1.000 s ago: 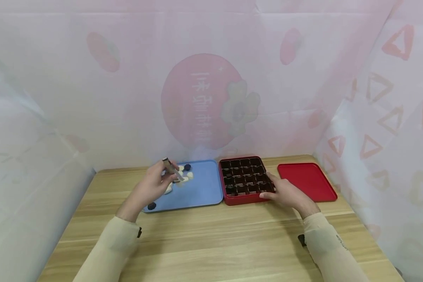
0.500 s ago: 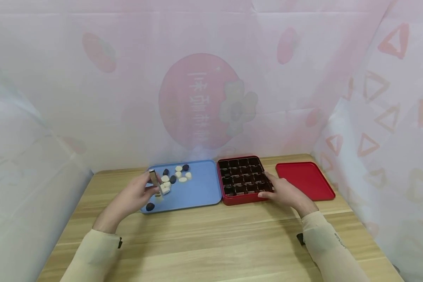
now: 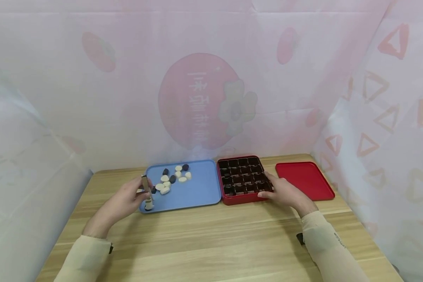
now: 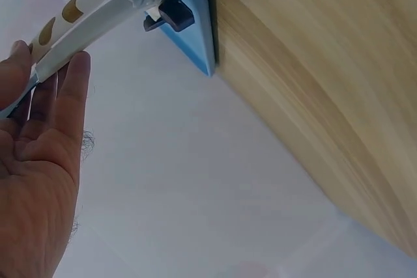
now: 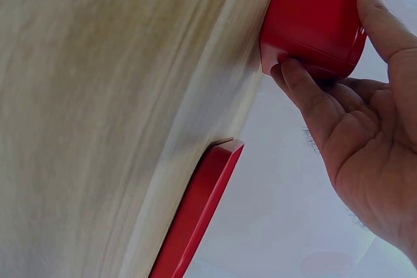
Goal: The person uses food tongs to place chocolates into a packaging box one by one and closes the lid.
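My left hand (image 3: 123, 199) holds a pair of tongs (image 3: 146, 188) upright over the front left corner of the blue tray (image 3: 201, 192). In the left wrist view the thumb and fingers pinch the pale, gold-patterned tongs (image 4: 91, 27), whose tips meet a dark chocolate-like piece (image 4: 176, 12). Behind the tongs, several white pieces (image 3: 165, 190) and dark pieces (image 3: 172, 179) lie on the tray. My right hand (image 3: 285, 192) grips the front right corner of a red box (image 3: 246, 199) divided into dark compartments. Thumb and fingers lie on different sides of the box corner (image 5: 319, 24).
A flat red lid (image 3: 304, 181) lies on the wooden table (image 3: 211, 239) to the right of the box. The tray stands against the box's left side. A pale printed curtain (image 3: 134, 98) rises behind the table and at both sides.
My left hand has moved left and toward me with the tongs, from the white pieces to the dark piece at the tray's front left corner. The right hand stays at the box.
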`<state>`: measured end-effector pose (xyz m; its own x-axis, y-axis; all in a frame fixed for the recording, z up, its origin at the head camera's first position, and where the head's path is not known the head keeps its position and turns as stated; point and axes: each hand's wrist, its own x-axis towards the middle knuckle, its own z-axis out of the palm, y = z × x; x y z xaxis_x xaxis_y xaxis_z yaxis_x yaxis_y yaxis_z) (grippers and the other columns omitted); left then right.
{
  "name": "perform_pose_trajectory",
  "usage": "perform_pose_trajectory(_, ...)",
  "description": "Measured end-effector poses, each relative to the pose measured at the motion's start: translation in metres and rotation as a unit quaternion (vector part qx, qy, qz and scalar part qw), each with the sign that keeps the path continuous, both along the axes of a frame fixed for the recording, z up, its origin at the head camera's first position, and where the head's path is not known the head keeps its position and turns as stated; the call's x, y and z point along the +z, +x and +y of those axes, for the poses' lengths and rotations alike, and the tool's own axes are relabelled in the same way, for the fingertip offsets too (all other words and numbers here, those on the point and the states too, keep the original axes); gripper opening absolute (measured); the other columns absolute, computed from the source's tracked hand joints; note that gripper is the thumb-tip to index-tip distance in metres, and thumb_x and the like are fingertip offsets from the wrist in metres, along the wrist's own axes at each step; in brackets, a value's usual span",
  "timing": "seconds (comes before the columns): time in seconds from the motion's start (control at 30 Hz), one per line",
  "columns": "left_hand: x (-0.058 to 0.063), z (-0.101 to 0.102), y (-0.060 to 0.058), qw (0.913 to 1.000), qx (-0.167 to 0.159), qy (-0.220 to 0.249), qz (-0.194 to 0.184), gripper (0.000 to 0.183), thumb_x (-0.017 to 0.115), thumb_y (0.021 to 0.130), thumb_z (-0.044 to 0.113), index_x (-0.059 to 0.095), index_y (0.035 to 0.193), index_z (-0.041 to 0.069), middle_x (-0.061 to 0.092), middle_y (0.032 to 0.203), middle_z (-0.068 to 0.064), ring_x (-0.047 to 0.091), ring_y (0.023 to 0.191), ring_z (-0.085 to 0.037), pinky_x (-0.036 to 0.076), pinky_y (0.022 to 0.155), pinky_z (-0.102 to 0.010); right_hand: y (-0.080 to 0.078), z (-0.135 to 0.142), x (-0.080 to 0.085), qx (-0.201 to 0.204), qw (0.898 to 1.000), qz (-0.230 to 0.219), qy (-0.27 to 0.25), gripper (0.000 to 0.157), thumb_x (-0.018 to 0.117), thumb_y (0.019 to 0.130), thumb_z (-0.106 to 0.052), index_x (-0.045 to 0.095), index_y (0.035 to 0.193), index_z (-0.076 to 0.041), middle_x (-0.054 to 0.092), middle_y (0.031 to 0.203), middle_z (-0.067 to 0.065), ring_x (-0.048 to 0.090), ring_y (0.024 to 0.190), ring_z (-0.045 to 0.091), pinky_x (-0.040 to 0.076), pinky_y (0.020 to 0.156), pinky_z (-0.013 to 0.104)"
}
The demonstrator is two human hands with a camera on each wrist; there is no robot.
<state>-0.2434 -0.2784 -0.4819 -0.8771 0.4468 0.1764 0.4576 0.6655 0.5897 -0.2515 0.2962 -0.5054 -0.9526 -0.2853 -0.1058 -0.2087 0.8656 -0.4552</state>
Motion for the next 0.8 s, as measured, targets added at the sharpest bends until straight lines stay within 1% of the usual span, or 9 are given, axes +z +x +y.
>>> perform_pose_trajectory(0.13,-0.003,-0.003,0.000,0.9999,0.012,-0.003,-0.005,0.017,0.073,0.112,-0.005,0.066,0.126,0.003,0.076,0.130,-0.023,0.082,0.121,-0.034,0.073,0.105,-0.045,0.000,0.000,0.000,0.000,1.000,-0.001,0.000,0.107,0.086,0.108,-0.051,0.032,0.182,0.004,0.060,0.167,0.040,0.070,0.147,0.054,0.056,0.128,0.073)
perform_pose_trajectory(0.23,-0.004,-0.005,0.000,0.9999,0.012,-0.005,-0.010,0.017,0.073,0.113,-0.004,0.066,0.128,0.000,0.076,0.132,-0.024,0.082,0.123,-0.035,0.073,0.106,-0.045,-0.001,0.000,-0.001,0.000,1.000,-0.002,0.000,0.106,0.085,0.108,-0.051,0.032,0.182,0.004,0.060,0.167,0.040,0.070,0.147,0.053,0.056,0.128,0.072)
perform_pose_trajectory(0.37,-0.005,-0.009,-0.002,0.9999,0.010,-0.007,-0.012,0.013,0.072,0.112,-0.005,0.066,0.122,0.002,0.075,0.136,-0.025,0.081,0.123,-0.035,0.073,0.106,-0.046,-0.001,0.000,-0.001,0.000,1.000,-0.002,0.000,0.106,0.085,0.108,-0.051,0.031,0.182,0.005,0.060,0.167,0.039,0.071,0.147,0.052,0.056,0.128,0.072)
perform_pose_trajectory(0.47,-0.006,-0.012,-0.003,0.9998,0.011,-0.015,-0.002,0.013,0.072,0.112,-0.005,0.066,0.117,0.004,0.075,0.135,-0.023,0.081,0.119,-0.032,0.074,0.101,-0.044,-0.001,0.000,0.000,0.002,1.000,-0.001,0.000,0.107,0.085,0.108,-0.051,0.031,0.182,0.005,0.060,0.168,0.040,0.071,0.147,0.053,0.056,0.128,0.072)
perform_pose_trajectory(0.53,-0.007,-0.014,-0.004,0.9997,0.013,-0.020,0.008,0.013,0.073,0.111,-0.005,0.067,0.118,0.004,0.077,0.133,-0.021,0.082,0.117,-0.031,0.074,0.097,-0.044,-0.001,0.000,0.000,0.002,1.000,-0.001,0.001,0.107,0.085,0.108,-0.051,0.031,0.182,0.005,0.059,0.168,0.040,0.070,0.148,0.053,0.056,0.128,0.072)
perform_pose_trajectory(0.63,-0.009,-0.017,-0.005,0.9993,0.018,-0.025,0.023,0.017,0.076,0.110,-0.003,0.069,0.124,0.003,0.079,0.129,-0.018,0.082,0.116,-0.033,0.073,0.096,-0.048,0.000,0.000,0.000,0.002,1.000,-0.001,0.002,0.107,0.085,0.108,-0.051,0.031,0.182,0.005,0.058,0.169,0.040,0.069,0.148,0.054,0.056,0.128,0.072)
perform_pose_trajectory(0.73,-0.012,-0.018,-0.006,0.9991,0.025,-0.022,0.028,0.023,0.077,0.109,-0.003,0.069,0.130,0.002,0.081,0.127,-0.017,0.082,0.120,-0.039,0.072,0.099,-0.055,0.000,0.000,0.000,0.002,1.000,0.000,0.002,0.107,0.085,0.108,-0.050,0.031,0.182,0.005,0.058,0.169,0.040,0.070,0.148,0.054,0.056,0.128,0.072)
perform_pose_trajectory(0.8,-0.014,-0.018,-0.007,0.9990,0.030,-0.020,0.026,0.024,0.077,0.109,-0.004,0.069,0.131,0.002,0.081,0.126,-0.018,0.082,0.124,-0.043,0.071,0.101,-0.059,0.000,0.000,0.000,0.002,1.000,0.000,0.002,0.106,0.085,0.108,-0.050,0.031,0.182,0.005,0.060,0.167,0.040,0.071,0.147,0.054,0.056,0.127,0.072)
